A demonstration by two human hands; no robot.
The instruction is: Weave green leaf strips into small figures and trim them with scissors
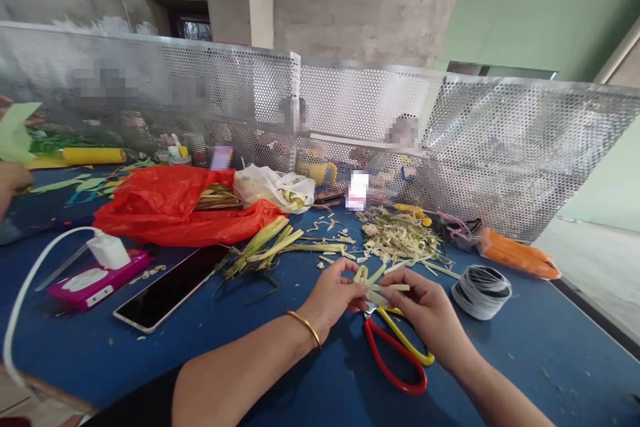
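Between my hands is a small piece woven from pale green plant strips (369,277), with several loose ends sticking out. My left hand (340,288), a gold bangle on its wrist, pinches the left side of it. Thumb and fingers of my right hand (419,297) close on a strip at its right side. Under the hands lie scissors (397,353) with one red and one yellow handle; their blades are mostly hidden. A roll of grey cord or tape (481,291) sits right of my right hand.
A red plastic bag (160,200), dried leaf strips (265,243), a phone (170,287) and a pink power strip (100,280) lie leftward. Plant scraps (400,235) and an orange packet (517,253) lie beyond my hands. A perforated metal screen (350,100) borders the blue table (300,373); people sit behind it.
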